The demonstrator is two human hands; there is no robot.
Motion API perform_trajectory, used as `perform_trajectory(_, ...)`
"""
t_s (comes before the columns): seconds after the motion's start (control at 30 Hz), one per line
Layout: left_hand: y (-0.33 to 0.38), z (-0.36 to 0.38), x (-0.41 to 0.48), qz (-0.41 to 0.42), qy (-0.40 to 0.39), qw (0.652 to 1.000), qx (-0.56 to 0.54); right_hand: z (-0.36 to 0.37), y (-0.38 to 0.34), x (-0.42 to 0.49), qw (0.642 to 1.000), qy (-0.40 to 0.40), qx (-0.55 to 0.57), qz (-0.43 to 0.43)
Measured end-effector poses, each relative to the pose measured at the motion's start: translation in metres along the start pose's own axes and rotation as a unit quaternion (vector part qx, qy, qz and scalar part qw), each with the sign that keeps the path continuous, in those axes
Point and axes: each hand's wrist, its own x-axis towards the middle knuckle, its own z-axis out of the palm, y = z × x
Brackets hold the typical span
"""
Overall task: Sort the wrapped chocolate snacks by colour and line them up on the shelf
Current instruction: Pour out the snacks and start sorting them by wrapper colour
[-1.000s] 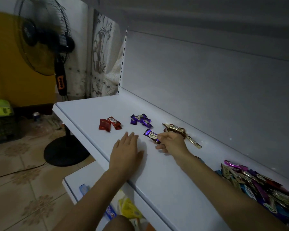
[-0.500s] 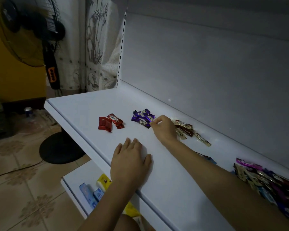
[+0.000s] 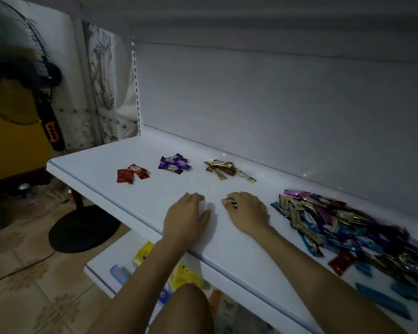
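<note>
The right hand [image 3: 246, 212] curls its fingers round one dark-wrapped snack [image 3: 231, 202] low over the white shelf [image 3: 94, 162], just left of the mixed heap [image 3: 343, 222]. The left hand [image 3: 186, 213] rests flat alongside, fingers relaxed, holding nothing.

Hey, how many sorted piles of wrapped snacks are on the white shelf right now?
3: the red-wrapped group leftmost, the purple-wrapped group in the middle, the gold-and-brown group rightmost. The mixed heap is unsorted.
</note>
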Motion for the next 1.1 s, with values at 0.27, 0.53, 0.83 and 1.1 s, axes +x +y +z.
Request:
perform_trajectory(0.27, 0.085, 0.019, -0.013, 0.109, -0.007, 0.993, -0.043, -0.055, 0.021, -0.05, 0.972, 0.143, 0.171, -0.077)
perform_trajectory(0.53, 0.204, 0.064, -0.06, 0.292, -0.131, 0.936, -0.145, -0.113, 0.157, -0.138, 0.968, 0.238, 0.079, 0.015)
perform_trajectory(0.83, 0.259, 0.12, -0.041, 0.301, -0.139, 0.943, 0.034, -0.118, 0.241, -0.168, 0.951, 0.278, 0.037, 0.132)
perform_trajectory(1.1, 0.284, 0.131, 0.001, 0.249, -0.256, 0.927, 0.111, -0.116, 0.251, -0.163, 0.944, 0.264, 0.107, 0.166)
